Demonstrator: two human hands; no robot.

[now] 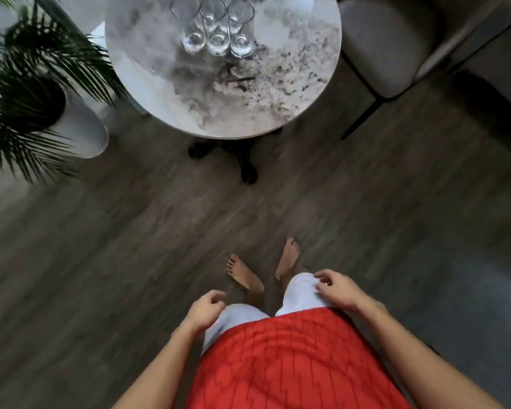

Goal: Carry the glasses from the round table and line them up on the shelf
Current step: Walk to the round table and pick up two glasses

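Observation:
Three clear tall glasses stand side by side on the far part of the round marble table [248, 107]: the left glass [193, 39], the middle glass [218, 39] and the right glass [241, 45]. More glass rims show behind them at the top edge, blurred. My left hand [204, 309] hangs by my left thigh, fingers loosely curled, holding nothing. My right hand [335, 286] rests over my right thigh, fingers spread and empty. Both hands are well short of the table. No shelf is in view.
A potted palm [33, 84] in a white pot stands left of the table. A grey upholstered chair [390, 45] with black legs is at the right. The table's black iron foot [242, 160] sticks out toward me. Dark wood floor lies between me and the table.

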